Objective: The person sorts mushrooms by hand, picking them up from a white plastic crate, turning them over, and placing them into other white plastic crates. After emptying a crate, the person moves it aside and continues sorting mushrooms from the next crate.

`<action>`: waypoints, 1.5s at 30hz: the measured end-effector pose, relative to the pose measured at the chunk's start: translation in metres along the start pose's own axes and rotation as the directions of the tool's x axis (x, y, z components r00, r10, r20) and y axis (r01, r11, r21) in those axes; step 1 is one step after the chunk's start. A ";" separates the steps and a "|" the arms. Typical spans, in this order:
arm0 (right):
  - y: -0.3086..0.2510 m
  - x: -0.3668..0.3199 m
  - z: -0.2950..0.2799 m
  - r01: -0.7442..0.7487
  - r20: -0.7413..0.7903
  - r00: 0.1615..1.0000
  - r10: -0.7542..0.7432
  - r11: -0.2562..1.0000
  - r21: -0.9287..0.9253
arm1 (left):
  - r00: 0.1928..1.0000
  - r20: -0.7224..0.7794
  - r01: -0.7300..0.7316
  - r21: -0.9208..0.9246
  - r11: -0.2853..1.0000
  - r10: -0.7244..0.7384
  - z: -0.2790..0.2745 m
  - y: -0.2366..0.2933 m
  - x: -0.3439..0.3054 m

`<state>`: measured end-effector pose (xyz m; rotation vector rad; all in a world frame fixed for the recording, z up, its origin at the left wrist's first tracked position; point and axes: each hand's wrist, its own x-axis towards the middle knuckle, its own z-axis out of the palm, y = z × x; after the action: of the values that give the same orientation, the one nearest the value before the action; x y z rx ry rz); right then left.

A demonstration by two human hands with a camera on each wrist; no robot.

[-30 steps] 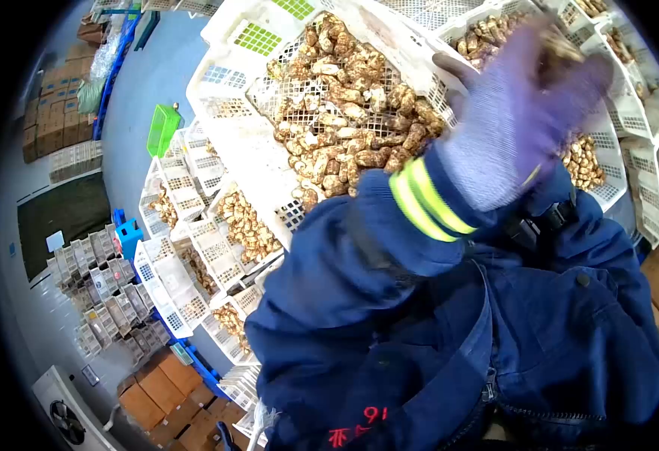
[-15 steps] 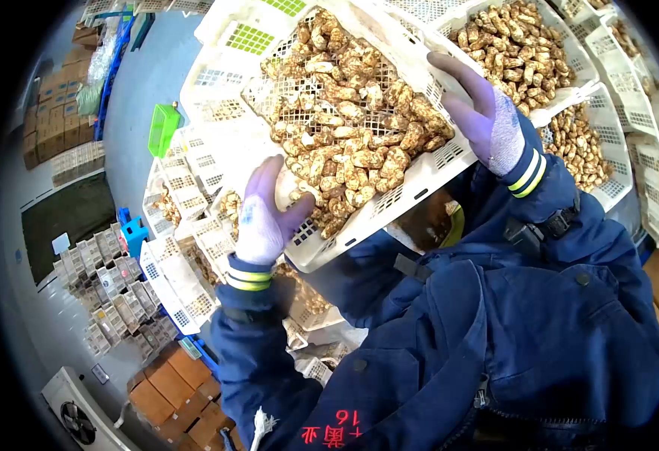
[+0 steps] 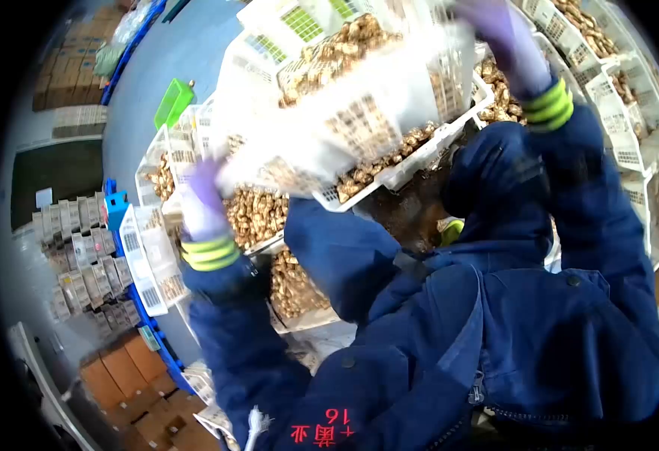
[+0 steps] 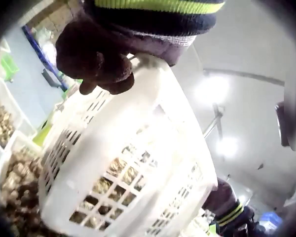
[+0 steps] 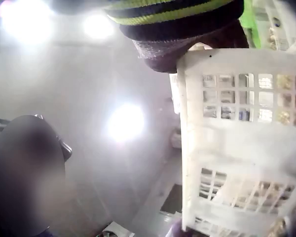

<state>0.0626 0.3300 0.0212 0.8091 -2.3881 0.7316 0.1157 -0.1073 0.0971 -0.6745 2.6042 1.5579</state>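
Observation:
A white plastic crate [image 3: 359, 124] of stubby brown-and-cream lumpy pieces [image 3: 340, 52] is raised and tilted between my gloved hands, blurred in the head view. My left hand [image 3: 203, 199] grips its left end; in the left wrist view its dark-looking fingers [image 4: 96, 69] curl over the crate's top rim [image 4: 155, 66]. My right hand [image 3: 498, 37] holds the opposite end, and in the right wrist view its glove [image 5: 163, 57] lies at the crate's corner, fingers mostly hidden. Another crate [image 3: 378, 188] with similar pieces shows right below.
Crates of the same pieces [image 3: 258, 214] stand close on the left, and more crates [image 3: 619, 109] line the right. A green basket [image 3: 173, 104] lies on the blue floor beyond. Cardboard boxes [image 3: 137, 364] are stacked at lower left.
A hand passed over the crate at first, then both hands came to its two ends. Now the crate is lifted and tipped, uncovering another crate below. My hands are farther apart.

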 end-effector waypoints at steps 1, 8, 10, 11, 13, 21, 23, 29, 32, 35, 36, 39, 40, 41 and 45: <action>0.008 0.019 -0.007 0.057 -0.016 0.998 -0.055 0.992 0.113 | 0.964 0.134 -0.218 -0.088 0.972 0.228 -0.017 0.018 0.020; -0.025 -0.046 0.005 -0.588 0.110 0.791 0.602 0.697 0.410 | 0.983 0.179 -0.048 0.077 0.996 0.033 0.029 -0.026 -0.068; -0.031 -0.049 0.005 -0.701 0.214 0.662 0.718 0.492 0.517 | 0.973 0.187 -0.118 -0.113 0.987 0.138 0.053 -0.087 -0.072; -0.022 -0.062 0.013 -0.725 0.269 0.617 0.739 0.402 0.559 | 0.961 0.169 -0.173 -0.255 0.951 0.220 0.063 -0.107 -0.076; -0.020 -0.085 0.009 -0.716 0.265 0.689 0.674 0.578 0.391 | 0.978 0.152 -0.088 -0.309 0.947 0.141 0.077 -0.118 -0.088; -0.034 -0.103 0.012 -0.796 0.305 0.602 0.738 0.520 0.311 | 0.962 0.202 -0.110 -0.327 0.939 0.183 0.078 -0.128 -0.078; -0.048 -0.094 0.008 -0.834 0.388 0.458 0.800 0.235 0.499 | 0.969 0.221 -0.015 -0.405 0.914 0.114 0.075 -0.111 -0.051; -0.033 -0.107 0.013 -0.677 0.119 0.607 0.786 0.432 0.595 | 0.972 0.226 0.187 -0.603 0.775 -0.059 0.094 -0.122 -0.010; 0.014 -0.067 -0.070 -0.384 -0.068 0.891 0.449 0.825 0.415 | 0.958 0.284 0.237 -0.836 0.495 0.022 0.104 -0.069 -0.073; -0.004 0.024 -0.171 -0.113 -0.093 0.979 0.179 0.866 0.487 | 0.944 0.314 0.219 -0.829 0.514 0.105 0.133 -0.058 -0.109; -0.031 0.057 -0.192 -0.072 -0.095 0.987 0.132 0.877 0.474 | 0.911 0.408 0.334 -0.816 0.472 0.062 0.142 -0.045 -0.121; -0.108 0.132 -0.204 0.139 -0.124 0.986 -0.110 0.956 0.257 | 0.813 0.565 0.562 -0.825 0.067 0.137 0.182 -0.028 -0.150; -0.128 0.149 -0.198 0.190 -0.107 0.979 -0.171 0.961 0.200 | 0.759 0.617 0.616 -0.784 0.079 0.208 0.185 -0.025 -0.157; -0.144 0.164 -0.189 0.232 -0.087 0.972 -0.220 0.960 0.155 | 0.699 0.662 0.665 -0.741 0.093 0.272 0.185 -0.024 -0.161; -0.188 0.204 -0.152 0.337 -0.004 0.941 -0.337 0.940 0.061 | 0.472 0.763 0.840 -0.541 0.035 0.441 0.194 -0.039 -0.157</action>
<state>0.0898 0.2186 0.3160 1.2101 -2.1602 0.6614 0.2356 0.0960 0.0068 -0.1117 0.1713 2.4011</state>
